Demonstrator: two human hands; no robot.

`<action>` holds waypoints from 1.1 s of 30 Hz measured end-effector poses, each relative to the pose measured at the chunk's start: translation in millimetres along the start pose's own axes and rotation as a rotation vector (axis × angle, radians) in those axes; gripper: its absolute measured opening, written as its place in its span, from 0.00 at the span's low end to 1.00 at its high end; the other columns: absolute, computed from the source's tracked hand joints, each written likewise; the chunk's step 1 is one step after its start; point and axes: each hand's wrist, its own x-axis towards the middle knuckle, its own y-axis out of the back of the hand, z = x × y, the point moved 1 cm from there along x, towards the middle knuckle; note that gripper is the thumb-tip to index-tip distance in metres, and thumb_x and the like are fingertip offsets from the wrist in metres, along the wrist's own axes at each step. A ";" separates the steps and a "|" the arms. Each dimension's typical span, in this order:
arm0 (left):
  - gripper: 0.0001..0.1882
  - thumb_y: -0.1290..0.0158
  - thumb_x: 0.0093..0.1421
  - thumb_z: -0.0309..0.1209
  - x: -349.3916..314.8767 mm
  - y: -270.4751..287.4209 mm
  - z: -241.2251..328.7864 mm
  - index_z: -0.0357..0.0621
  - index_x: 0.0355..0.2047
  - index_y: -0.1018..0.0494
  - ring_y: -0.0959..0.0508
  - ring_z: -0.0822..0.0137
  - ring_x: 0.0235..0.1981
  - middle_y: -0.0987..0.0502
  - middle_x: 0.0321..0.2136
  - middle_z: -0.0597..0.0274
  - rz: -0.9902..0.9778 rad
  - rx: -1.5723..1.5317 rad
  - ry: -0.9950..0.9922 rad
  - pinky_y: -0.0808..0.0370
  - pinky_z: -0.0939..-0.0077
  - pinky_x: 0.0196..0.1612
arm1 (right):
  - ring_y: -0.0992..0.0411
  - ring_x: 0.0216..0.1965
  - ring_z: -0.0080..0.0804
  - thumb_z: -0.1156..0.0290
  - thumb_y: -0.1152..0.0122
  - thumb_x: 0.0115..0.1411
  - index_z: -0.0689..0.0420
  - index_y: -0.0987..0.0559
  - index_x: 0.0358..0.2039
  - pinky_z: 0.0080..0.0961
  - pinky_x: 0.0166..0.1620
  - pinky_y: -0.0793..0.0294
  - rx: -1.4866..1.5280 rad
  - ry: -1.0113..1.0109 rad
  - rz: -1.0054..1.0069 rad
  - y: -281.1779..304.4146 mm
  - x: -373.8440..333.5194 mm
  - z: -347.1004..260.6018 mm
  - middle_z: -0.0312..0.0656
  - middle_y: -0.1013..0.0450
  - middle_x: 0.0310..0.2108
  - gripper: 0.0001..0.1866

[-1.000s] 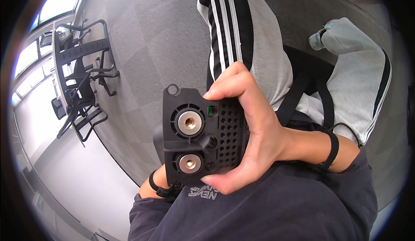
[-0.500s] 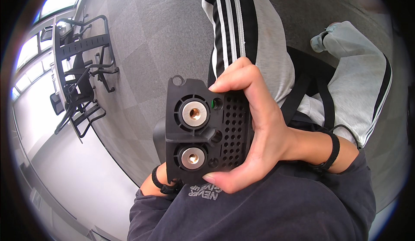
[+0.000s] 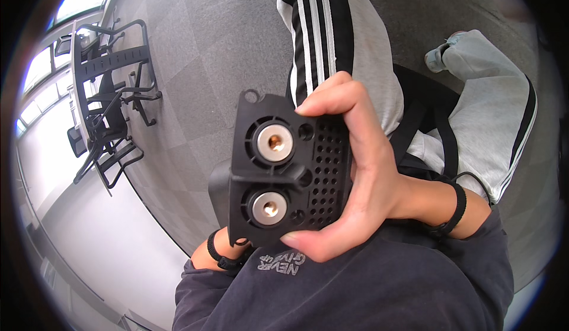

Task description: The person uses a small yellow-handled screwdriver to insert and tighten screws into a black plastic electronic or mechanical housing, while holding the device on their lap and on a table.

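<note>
My right hand (image 3: 372, 180) grips a black plastic device housing (image 3: 283, 180) by its right side, fingers at the upper edge and thumb at the lower edge. Two round metal inserts with threaded brass-coloured holes, the upper insert (image 3: 275, 142) and the lower insert (image 3: 269, 209), face up. A grid of small vent holes (image 3: 326, 177) covers the side nearest my palm. Small loops stick out at the left corners. My left hand (image 3: 223, 237) is mostly behind the housing; its fingers are hidden. A smooth dark part (image 3: 219, 191) shows past the housing's left edge.
Beyond my hands is grey carpet floor (image 3: 189, 64). Black chairs (image 3: 112, 94) stand along a table at the left, near bright windows. A person's legs in light grey trousers with black side stripes (image 3: 373, 52) are close by. Black straps (image 3: 435, 117) lie beside them.
The housing has tilted a little clockwise and shifted slightly up and right, my right hand moving with it. A small green glint in one hole no longer shows.
</note>
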 end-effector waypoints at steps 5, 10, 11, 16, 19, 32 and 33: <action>0.19 0.42 0.49 0.28 0.2 3.1 -2.1 0.36 0.41 0.31 0.24 0.55 0.34 0.25 0.34 0.51 0.000 0.000 0.001 0.28 0.69 0.38 | 0.40 0.36 0.25 0.62 0.25 0.26 0.60 0.40 0.45 0.20 0.40 0.40 0.021 -0.005 0.000 -2.3 -1.3 0.5 0.41 0.41 0.37 0.45; 0.18 0.42 0.49 0.28 5.7 3.0 -5.0 0.36 0.41 0.31 0.24 0.55 0.34 0.25 0.34 0.51 0.000 0.005 -0.004 0.28 0.69 0.38 | 0.40 0.36 0.25 0.61 0.26 0.26 0.61 0.40 0.45 0.20 0.39 0.40 -0.006 0.002 0.000 0.7 0.0 1.5 0.41 0.42 0.37 0.45; 0.18 0.42 0.49 0.28 6.2 2.3 -5.9 0.36 0.41 0.31 0.24 0.55 0.34 0.25 0.34 0.51 0.001 0.008 -0.005 0.28 0.69 0.38 | 0.40 0.36 0.25 0.61 0.26 0.26 0.61 0.40 0.45 0.20 0.39 0.40 -0.006 0.003 -0.001 0.4 -0.2 2.0 0.41 0.42 0.37 0.45; 0.18 0.42 0.49 0.28 19.8 -2.0 -12.5 0.36 0.41 0.31 0.24 0.55 0.34 0.25 0.34 0.51 0.010 0.016 -0.018 0.28 0.69 0.38 | 0.39 0.36 0.26 0.60 0.26 0.25 0.61 0.40 0.45 0.20 0.39 0.40 -0.014 0.020 0.009 0.9 0.1 0.2 0.41 0.41 0.36 0.46; 0.18 0.43 0.49 0.28 24.7 -2.6 -15.9 0.36 0.41 0.31 0.24 0.55 0.34 0.25 0.34 0.51 0.010 0.014 -0.023 0.28 0.69 0.38 | 0.39 0.36 0.25 0.59 0.26 0.25 0.61 0.40 0.45 0.21 0.39 0.39 0.019 0.016 0.023 0.0 -0.2 2.2 0.41 0.40 0.37 0.46; 0.18 0.43 0.49 0.28 10.3 3.4 -12.4 0.36 0.40 0.31 0.24 0.55 0.34 0.25 0.34 0.51 0.022 0.011 -0.003 0.28 0.69 0.38 | 0.39 0.36 0.25 0.60 0.25 0.26 0.60 0.40 0.45 0.21 0.40 0.40 0.039 -0.012 -0.013 -2.0 -0.5 1.3 0.41 0.41 0.37 0.46; 0.18 0.43 0.49 0.28 9.8 3.4 -12.4 0.36 0.40 0.31 0.24 0.55 0.34 0.25 0.34 0.51 0.023 0.013 -0.002 0.28 0.69 0.38 | 0.39 0.36 0.25 0.60 0.25 0.26 0.60 0.40 0.45 0.20 0.40 0.40 0.037 -0.006 -0.017 -2.3 -0.7 2.0 0.41 0.41 0.37 0.46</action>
